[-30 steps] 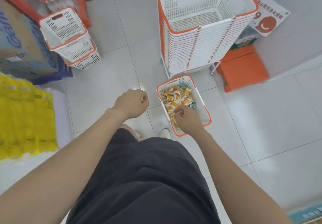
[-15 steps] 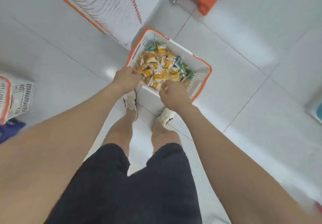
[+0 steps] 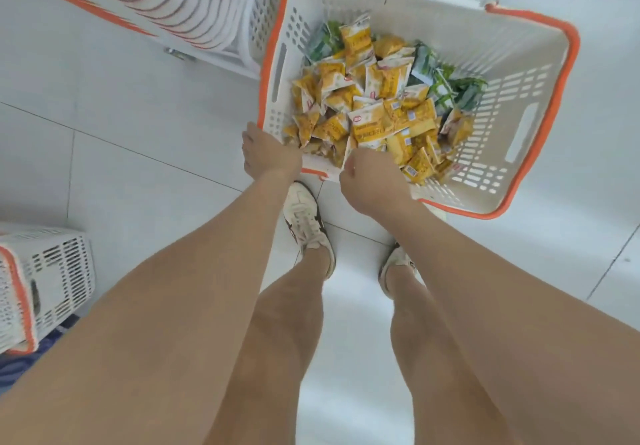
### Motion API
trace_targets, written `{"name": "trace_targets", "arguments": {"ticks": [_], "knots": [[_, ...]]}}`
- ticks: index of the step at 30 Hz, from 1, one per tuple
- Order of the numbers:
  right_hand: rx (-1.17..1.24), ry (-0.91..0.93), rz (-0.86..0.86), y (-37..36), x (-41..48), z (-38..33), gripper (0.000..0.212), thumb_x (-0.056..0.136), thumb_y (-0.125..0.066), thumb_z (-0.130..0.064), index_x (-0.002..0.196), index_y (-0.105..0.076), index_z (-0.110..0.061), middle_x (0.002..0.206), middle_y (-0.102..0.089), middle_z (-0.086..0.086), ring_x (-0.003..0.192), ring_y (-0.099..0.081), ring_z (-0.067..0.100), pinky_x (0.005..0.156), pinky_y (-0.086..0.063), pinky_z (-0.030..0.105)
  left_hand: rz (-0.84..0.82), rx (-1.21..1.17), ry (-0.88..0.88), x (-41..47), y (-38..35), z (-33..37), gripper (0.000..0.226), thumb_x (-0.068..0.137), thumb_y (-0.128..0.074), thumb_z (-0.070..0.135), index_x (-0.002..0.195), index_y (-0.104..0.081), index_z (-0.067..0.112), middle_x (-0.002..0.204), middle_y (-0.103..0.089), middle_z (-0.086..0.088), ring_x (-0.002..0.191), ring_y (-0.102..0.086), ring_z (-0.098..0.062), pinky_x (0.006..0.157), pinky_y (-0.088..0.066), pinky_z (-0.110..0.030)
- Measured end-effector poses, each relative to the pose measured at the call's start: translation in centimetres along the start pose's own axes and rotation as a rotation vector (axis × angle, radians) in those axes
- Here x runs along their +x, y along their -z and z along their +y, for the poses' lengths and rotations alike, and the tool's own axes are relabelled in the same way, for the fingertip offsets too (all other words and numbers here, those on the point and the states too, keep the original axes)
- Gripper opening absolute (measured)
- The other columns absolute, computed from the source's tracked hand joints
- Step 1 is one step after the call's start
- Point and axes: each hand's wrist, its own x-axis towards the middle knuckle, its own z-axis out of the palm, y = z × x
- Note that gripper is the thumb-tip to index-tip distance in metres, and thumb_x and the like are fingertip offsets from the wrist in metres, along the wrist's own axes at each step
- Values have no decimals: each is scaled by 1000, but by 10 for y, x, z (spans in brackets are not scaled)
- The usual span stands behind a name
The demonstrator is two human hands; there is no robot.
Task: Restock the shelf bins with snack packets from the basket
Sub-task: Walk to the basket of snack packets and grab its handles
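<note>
Left hand [image 3: 270,153] with fingers hooked over the near corner of the orange-rimmed white plastic basket [image 3: 512,63] on the floor [image 3: 138,115]; right hand [image 3: 370,181], nearer the heap, fingers curled with hold indiscernible, the yellow snack packets [image 3: 374,112] lying just beyond its fingers.

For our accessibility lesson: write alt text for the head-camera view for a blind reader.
Seen from above, a person bends over a white, orange-rimmed basket of yellow and green snack packets on a tiled floor. Their left hand holds its near corner while the right hand, fingers curled, reaches into the packets. A stack of baskets stands beyond.
</note>
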Motion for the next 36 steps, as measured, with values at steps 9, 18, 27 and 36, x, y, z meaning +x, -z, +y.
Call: {"name": "trace_targets", "arguments": {"ticks": [9, 18, 27, 36], "knots": [[151, -55, 53, 13, -19, -4, 22, 95, -49, -18, 94, -66, -5, 78, -65, 13, 68, -61, 31, 57, -51, 36, 321, -89, -124, -60, 18, 28, 28, 88, -64, 26, 111, -50, 20, 103, -61, 6, 97, -62, -23, 101, -40, -45], [343, -493, 57, 53, -84, 104, 20, 88, -49, -21, 84, -59, -5, 77, -58, 8, 74, -57, 31, 62, -48, 33, -558, -52, -307, -142, -43, 80, 21, 101, -53, 23, 121, -54, 27, 107, -64, -6, 93, -68, -31, 81, -57, -49], [906, -738, 242, 44, -64, 185, 41, 90, -47, -13, 131, -52, -15, 104, -61, 0, 81, -58, 16, 58, -42, 25, -481, -76, -188, -141, -116, 85, 24, 103, -46, 8, 122, -52, 20, 113, -57, -4, 90, -58, -22, 81, -53, -40], [958, -497, 489, 67, -92, 101, 13, 88, -54, -18, 93, -66, -20, 76, -71, 7, 68, -66, 24, 60, -54, 34, -558, -227, -154, -162, -62, 100, 71, 95, -39, -7, 152, -38, 34, 120, -57, -1, 105, -60, -22, 72, -46, -28]]}}
